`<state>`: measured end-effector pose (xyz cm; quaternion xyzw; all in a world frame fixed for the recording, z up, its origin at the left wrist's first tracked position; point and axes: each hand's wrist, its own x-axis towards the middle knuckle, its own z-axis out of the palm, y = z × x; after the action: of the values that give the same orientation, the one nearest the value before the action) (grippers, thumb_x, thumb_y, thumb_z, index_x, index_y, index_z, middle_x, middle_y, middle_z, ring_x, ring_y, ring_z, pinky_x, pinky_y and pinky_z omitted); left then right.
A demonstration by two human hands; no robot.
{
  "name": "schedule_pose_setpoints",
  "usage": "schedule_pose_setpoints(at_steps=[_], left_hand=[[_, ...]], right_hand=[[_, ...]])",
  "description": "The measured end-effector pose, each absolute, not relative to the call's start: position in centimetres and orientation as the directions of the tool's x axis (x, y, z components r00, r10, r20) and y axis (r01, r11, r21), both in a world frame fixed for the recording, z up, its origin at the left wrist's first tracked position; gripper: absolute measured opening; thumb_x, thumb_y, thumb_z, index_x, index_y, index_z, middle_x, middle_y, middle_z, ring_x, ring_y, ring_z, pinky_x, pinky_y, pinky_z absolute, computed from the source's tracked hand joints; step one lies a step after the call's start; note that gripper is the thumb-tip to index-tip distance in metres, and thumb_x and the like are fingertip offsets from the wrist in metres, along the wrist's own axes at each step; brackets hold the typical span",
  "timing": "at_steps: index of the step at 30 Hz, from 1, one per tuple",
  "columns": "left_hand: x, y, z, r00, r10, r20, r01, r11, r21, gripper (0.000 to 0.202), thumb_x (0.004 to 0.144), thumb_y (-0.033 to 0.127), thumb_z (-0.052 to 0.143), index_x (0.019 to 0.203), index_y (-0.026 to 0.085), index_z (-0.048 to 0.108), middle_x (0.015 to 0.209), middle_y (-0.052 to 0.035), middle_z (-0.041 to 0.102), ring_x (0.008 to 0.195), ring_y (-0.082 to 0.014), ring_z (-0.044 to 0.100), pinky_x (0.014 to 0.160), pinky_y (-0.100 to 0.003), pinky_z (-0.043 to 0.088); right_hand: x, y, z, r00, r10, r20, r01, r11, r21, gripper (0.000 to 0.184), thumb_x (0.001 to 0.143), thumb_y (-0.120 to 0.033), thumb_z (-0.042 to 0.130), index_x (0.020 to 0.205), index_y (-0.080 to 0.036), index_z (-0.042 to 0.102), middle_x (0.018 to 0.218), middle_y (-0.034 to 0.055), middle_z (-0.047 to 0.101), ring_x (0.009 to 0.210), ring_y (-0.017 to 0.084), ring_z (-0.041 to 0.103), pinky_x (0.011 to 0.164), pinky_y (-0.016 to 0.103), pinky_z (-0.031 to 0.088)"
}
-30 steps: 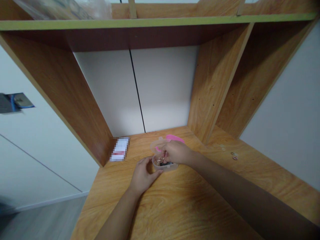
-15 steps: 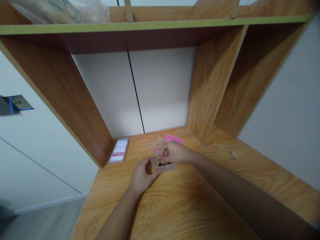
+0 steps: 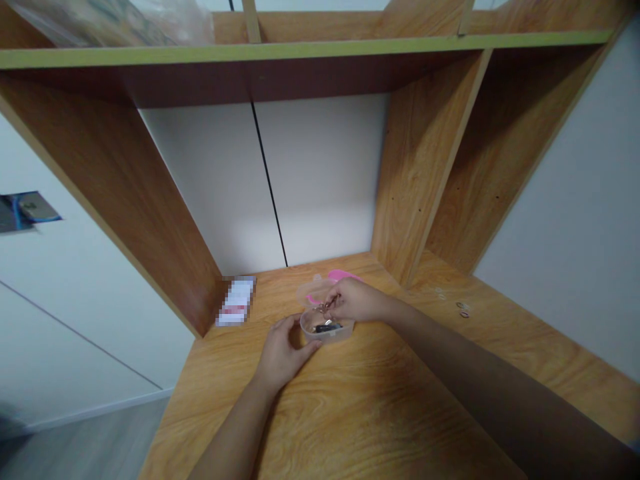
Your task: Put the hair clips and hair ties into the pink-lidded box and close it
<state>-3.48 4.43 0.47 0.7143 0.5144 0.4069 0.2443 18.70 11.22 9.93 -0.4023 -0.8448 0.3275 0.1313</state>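
Steadying clear tub (image 3: 327, 331) with left hand (image 3: 286, 353), fingers curled against wall; we pinch metal chain (image 3: 326, 307) in right hand (image 3: 357, 300); keep tub flat.

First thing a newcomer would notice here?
The two hands at the middle of the wooden desk catch the eye first: the right hand holds a small metal chain above a clear plastic box, and the left hand sits against the box. Behind the box is a bright pink piece; small rings lie further right.
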Motion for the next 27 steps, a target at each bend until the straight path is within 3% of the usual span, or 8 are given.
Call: schedule_pose_setpoints(at_steps=[4, 6, 10, 16, 20, 23, 25, 27], left_hand=[[-3.5, 4.4, 0.5, 0.139, 0.93, 0.341, 0.543, -0.359, 0.759, 0.05, 0.073, 0.037, 0.082, 0.118, 0.022, 0.067, 0.119, -0.011, 0.073, 0.113, -0.0297, 0.067, 0.103, -0.047, 0.049], [-3.5, 4.4, 0.6, 0.146, 0.928, 0.344, 0.547, -0.365, 0.754, 0.049, 0.073, 0.036, 0.082, 0.118, 0.022, 0.067, 0.119, -0.0106, 0.073, 0.113, -0.0294, 0.067, 0.103, -0.047, 0.05], [-3.4, 4.4, 0.8, 0.157, 0.928, 0.337, 0.544, -0.367, 0.755, 0.048, 0.074, 0.038, 0.081, 0.118, 0.022, 0.067, 0.119, -0.0106, 0.073, 0.113, -0.0292, 0.067, 0.103, -0.046, 0.05], [-3.4, 4.3, 0.6, 0.153, 0.935, 0.319, 0.545, -0.349, 0.762, 0.048, 0.076, 0.04, 0.08, 0.118, 0.022, 0.066, 0.122, -0.0105, 0.072, 0.115, -0.0293, 0.066, 0.105, -0.047, 0.048], [-3.4, 4.2, 0.7, 0.143, 0.936, 0.32, 0.549, -0.344, 0.762, 0.049, 0.076, 0.041, 0.08, 0.118, 0.022, 0.066, 0.121, -0.0108, 0.072, 0.114, -0.0296, 0.066, 0.105, -0.048, 0.048], [-3.3, 4.2, 0.9, 0.135, 0.939, 0.316, 0.56, -0.335, 0.757, 0.048, 0.075, 0.041, 0.081, 0.116, 0.022, 0.067, 0.12, -0.0106, 0.073, 0.113, -0.0294, 0.067, 0.104, -0.047, 0.049], [-3.3, 4.2, 1.0, 0.133, 0.94, 0.315, 0.564, -0.333, 0.756, 0.047, 0.075, 0.04, 0.081, 0.117, 0.022, 0.067, 0.121, -0.0099, 0.073, 0.113, -0.0289, 0.067, 0.104, -0.046, 0.049], [-3.3, 4.2, 1.0, 0.136, 0.94, 0.314, 0.562, -0.334, 0.757, 0.047, 0.076, 0.04, 0.08, 0.118, 0.022, 0.067, 0.122, -0.0095, 0.072, 0.114, -0.0283, 0.067, 0.104, -0.045, 0.049]], right_hand=[[17.5, 10.3, 10.0, -0.651, 0.759, -0.033, 0.713, 0.595, -0.371, 0.014, 0.07, -0.021, 0.072, 0.081, -0.019, 0.08, 0.079, 0.0053, 0.079, 0.069, 0.018, 0.069, 0.056, 0.023, 0.04], [17.1, 9.9, 10.1, -0.633, 0.773, -0.048, 0.748, 0.594, -0.297, 0.012, 0.071, -0.025, 0.073, 0.079, -0.02, 0.08, 0.078, 0.0058, 0.079, 0.067, 0.019, 0.068, 0.054, 0.024, 0.037], [17.3, 9.7, 10.2, -0.619, 0.78, -0.095, 0.755, 0.558, -0.344, 0.019, 0.075, -0.025, 0.072, 0.092, -0.022, 0.081, 0.085, 0.005, 0.079, 0.072, 0.018, 0.07, 0.057, 0.023, 0.039], [21.3, 8.5, 9.9, -0.567, 0.803, 0.183, 0.688, 0.584, -0.432, 0.024, 0.09, -0.029, 0.058, 0.102, -0.023, 0.078, 0.094, 0.0038, 0.079, 0.078, 0.018, 0.069, 0.068, 0.025, 0.045], [27.6, 8.0, 8.5, -0.368, 0.894, 0.257, 0.778, 0.447, -0.442, 0.027, 0.091, -0.035, 0.055, 0.1, -0.021, 0.077, 0.102, 0.0071, 0.077, 0.091, 0.021, 0.068, 0.082, 0.029, 0.049], [34.6, 8.8, 6.7, -0.27, 0.94, 0.207, 0.866, 0.331, -0.375, 0.028, 0.09, -0.037, 0.055, 0.101, -0.022, 0.076, 0.108, 0.009, 0.075, 0.098, 0.024, 0.067, 0.09, 0.034, 0.049], [39.7, 9.5, 5.3, -0.178, 0.953, 0.247, 0.91, 0.255, -0.327, 0.03, 0.089, -0.038, 0.055, 0.1, -0.02, 0.076, 0.112, 0.0112, 0.074, 0.105, 0.026, 0.065, 0.096, 0.036, 0.046], [44.5, 10.0, 4.0, -0.077, 0.97, 0.231, 0.926, 0.155, -0.345, 0.033, 0.089, -0.044, 0.055, 0.097, -0.019, 0.076, 0.104, 0.012, 0.075, 0.099, 0.029, 0.067, 0.087, 0.037, 0.049]])
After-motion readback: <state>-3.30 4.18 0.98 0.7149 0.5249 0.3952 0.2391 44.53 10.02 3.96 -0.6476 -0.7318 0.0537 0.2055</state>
